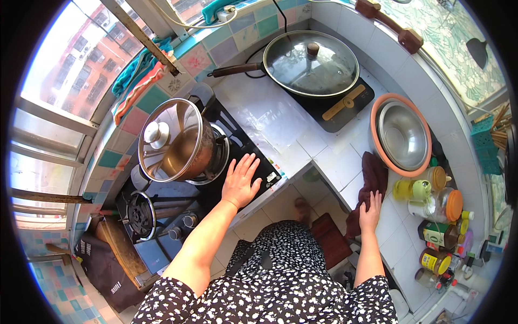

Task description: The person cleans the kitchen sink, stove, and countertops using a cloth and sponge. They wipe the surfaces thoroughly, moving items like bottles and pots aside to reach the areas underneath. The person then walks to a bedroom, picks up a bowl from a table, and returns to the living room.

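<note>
My left hand [242, 182], open with fingers stretched, is over the black edge of the gas stove [213, 202], just right of a glass-lidded pot [186, 148] standing on a burner. It holds nothing. My right hand [370, 211] lies with fingers extended against a dark maroon cloth [373, 175] that hangs over the counter edge; no grip on the cloth shows. Beyond the cloth, a steel bowl [402, 135] is nested in an orange-brown basin [375, 121]. At the back, a frying pan with a glass lid [311, 62] sits on a black induction cooker [345, 110].
On the right counter stand several bottles and jars, among them an orange-lidded jar [452, 205] and a yellow-lidded jar [434, 262]. The stove's second burner [141, 215] is at left, near a wooden board [121, 245]. The pan's handle [234, 70] points left. Striped cloths [139, 92] hang by the window.
</note>
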`<action>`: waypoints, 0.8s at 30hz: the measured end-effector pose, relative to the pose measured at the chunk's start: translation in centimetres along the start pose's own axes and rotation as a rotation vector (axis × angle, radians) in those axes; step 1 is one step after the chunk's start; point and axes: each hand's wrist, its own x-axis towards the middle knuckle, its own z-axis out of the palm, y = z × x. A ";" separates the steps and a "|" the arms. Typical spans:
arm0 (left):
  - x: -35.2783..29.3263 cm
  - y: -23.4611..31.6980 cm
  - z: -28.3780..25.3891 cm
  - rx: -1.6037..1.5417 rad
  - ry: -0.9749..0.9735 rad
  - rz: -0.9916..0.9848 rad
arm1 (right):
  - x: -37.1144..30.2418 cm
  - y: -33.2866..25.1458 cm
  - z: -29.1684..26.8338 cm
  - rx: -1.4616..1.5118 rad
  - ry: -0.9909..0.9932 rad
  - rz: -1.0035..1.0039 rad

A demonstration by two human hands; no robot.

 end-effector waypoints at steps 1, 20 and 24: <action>0.0 -0.1 0.1 0.002 0.010 0.007 | -0.2 -0.2 1.1 -0.004 0.049 0.021; 0.9 -0.2 -0.5 -0.027 -0.039 -0.005 | 14.9 -27.1 9.4 0.223 -0.138 -0.798; 0.9 -0.2 -0.3 -0.046 -0.060 -0.024 | 14.8 -28.8 12.4 -0.028 -0.378 -0.991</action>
